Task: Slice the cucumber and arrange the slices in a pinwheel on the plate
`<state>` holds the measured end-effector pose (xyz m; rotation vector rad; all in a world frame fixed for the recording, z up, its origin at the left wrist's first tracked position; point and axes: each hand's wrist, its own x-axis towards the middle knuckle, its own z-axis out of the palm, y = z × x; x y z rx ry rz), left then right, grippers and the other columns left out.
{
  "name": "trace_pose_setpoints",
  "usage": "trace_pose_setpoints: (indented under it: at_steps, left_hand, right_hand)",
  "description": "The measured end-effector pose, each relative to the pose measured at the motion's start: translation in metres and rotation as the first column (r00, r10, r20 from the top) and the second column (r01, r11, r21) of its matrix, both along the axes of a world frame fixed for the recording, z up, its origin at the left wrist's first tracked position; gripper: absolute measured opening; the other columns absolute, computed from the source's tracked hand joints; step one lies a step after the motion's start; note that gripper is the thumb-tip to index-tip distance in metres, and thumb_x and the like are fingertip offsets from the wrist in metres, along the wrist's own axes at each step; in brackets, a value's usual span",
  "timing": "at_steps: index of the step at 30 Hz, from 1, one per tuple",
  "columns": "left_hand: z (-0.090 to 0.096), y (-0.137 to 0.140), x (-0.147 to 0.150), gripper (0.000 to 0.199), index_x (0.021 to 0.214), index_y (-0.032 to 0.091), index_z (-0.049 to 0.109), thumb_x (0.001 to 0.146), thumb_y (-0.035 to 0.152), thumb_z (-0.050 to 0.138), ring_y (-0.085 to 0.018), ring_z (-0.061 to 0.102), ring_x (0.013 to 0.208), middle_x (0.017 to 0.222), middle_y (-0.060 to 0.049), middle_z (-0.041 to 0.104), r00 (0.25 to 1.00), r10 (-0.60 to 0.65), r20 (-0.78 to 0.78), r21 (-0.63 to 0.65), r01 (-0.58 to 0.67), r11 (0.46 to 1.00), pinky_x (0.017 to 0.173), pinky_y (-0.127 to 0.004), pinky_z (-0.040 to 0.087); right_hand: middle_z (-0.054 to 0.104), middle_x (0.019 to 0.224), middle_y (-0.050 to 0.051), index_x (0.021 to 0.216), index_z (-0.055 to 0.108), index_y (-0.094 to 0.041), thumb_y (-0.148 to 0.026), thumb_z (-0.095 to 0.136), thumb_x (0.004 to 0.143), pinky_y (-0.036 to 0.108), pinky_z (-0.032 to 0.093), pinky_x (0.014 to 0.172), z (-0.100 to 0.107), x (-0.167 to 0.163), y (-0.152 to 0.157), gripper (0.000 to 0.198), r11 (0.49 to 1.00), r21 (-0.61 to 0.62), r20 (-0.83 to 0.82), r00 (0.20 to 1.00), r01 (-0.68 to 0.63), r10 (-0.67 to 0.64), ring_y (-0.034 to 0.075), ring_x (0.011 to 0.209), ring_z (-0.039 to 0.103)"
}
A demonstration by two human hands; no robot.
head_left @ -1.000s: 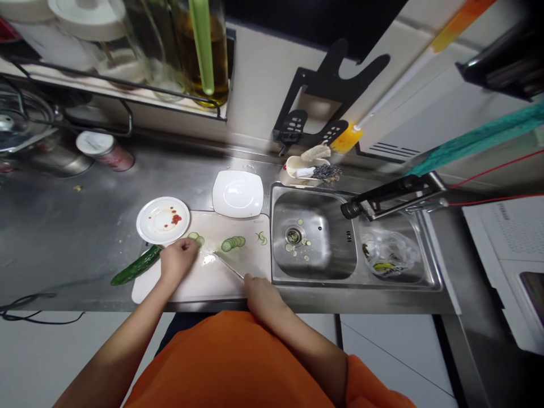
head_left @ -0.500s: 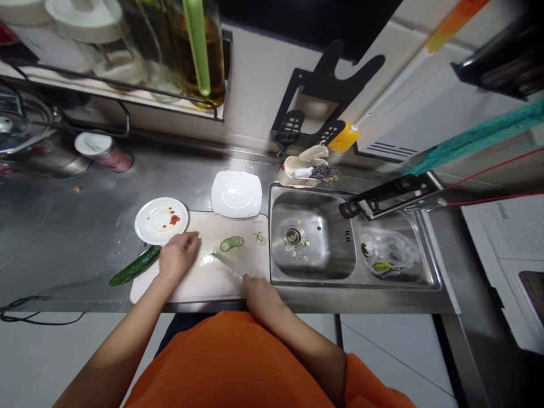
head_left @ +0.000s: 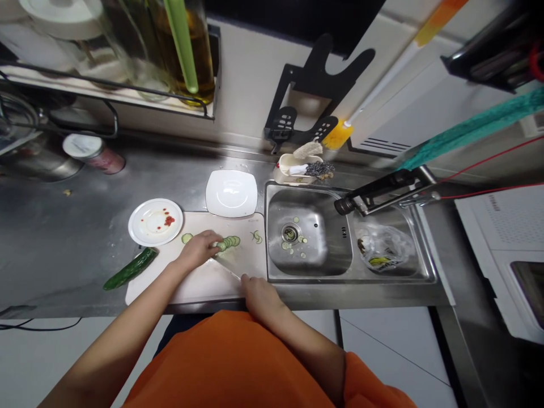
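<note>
My right hand (head_left: 262, 296) is wrapped round the handle of a knife (head_left: 229, 271), whose blade points up and left over the pale cutting board (head_left: 198, 286). My left hand (head_left: 199, 249) has its fingertips closed at the left end of a row of overlapping cucumber slices (head_left: 230, 242); the fingers partly hide what they pinch. Behind that hand, a separate cucumber piece (head_left: 186, 238) lies near the board's upper left. A larger length of cucumber (head_left: 131, 270) rests across the board's left edge and the counter. Thin cucumber scraps (head_left: 256, 237) lie on the right of the board.
A white plate with red bits (head_left: 140, 233) stands left behind the board, and a white square plate (head_left: 232, 194) behind it. To the right is a steel sink (head_left: 312, 263) with slices round its drain; a plastic bag (head_left: 389, 249) lies in the second basin.
My left hand has moved right, from the board's upper left to the row of slices, uncovering a cucumber piece there. The knife and my right hand stay nearly in place. The view has shifted slightly.
</note>
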<state>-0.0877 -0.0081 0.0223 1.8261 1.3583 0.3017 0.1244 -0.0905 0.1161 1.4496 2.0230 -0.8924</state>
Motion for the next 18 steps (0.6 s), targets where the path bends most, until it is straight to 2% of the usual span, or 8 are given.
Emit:
trace_pose_setpoints:
  at_steps: [5,9,13,18]
  left_hand:
    - [0.004,0.005,0.002,0.015,0.087,0.021,0.064,0.076,0.028,0.057,-0.015,0.056,0.072,0.086,-0.002,0.062,1.000,-0.018,-0.010,0.020,0.018,1.000,0.067,-0.026,0.041]
    - [0.012,0.003,0.005,0.006,0.072,0.020,0.058,0.074,0.026,0.055,-0.013,0.052,0.063,0.068,0.002,0.058,0.998,0.046,-0.032,-0.031,-0.047,0.998,0.059,-0.023,0.036]
    - [0.015,-0.006,-0.002,0.008,0.073,0.021,0.060,0.073,0.027,0.054,-0.012,0.054,0.062,0.065,0.004,0.061,0.973,0.221,-0.064,-0.064,-0.225,0.972,0.060,-0.022,0.037]
    - [0.012,-0.024,-0.013,0.024,0.089,0.023,0.068,0.073,0.035,0.054,-0.015,0.061,0.071,0.076,0.003,0.069,0.862,0.485,-0.149,-0.039,-0.495,0.868,0.069,-0.023,0.042]
  right_hand:
    - [0.067,0.092,0.016,0.109,0.053,-0.014,-0.005,0.032,0.091,0.033,0.052,0.070,0.001,0.000,0.001,0.029,1.000,-0.002,0.004,1.000,-0.002,0.002,0.026,0.092,0.067]
    - [0.067,0.092,0.017,0.110,0.053,-0.013,-0.005,0.033,0.090,0.034,0.052,0.071,0.003,0.000,0.003,0.029,1.000,-0.018,0.013,1.000,-0.004,0.004,0.027,0.092,0.067]
    - [0.067,0.091,0.016,0.110,0.053,-0.014,-0.005,0.033,0.090,0.033,0.052,0.071,0.003,0.001,0.004,0.029,1.000,-0.027,0.014,1.000,-0.006,0.006,0.027,0.093,0.067]
    - [0.067,0.090,0.015,0.110,0.053,-0.014,-0.004,0.033,0.089,0.033,0.051,0.073,0.001,0.002,0.005,0.031,1.000,-0.028,0.005,1.000,-0.004,0.004,0.026,0.094,0.066]
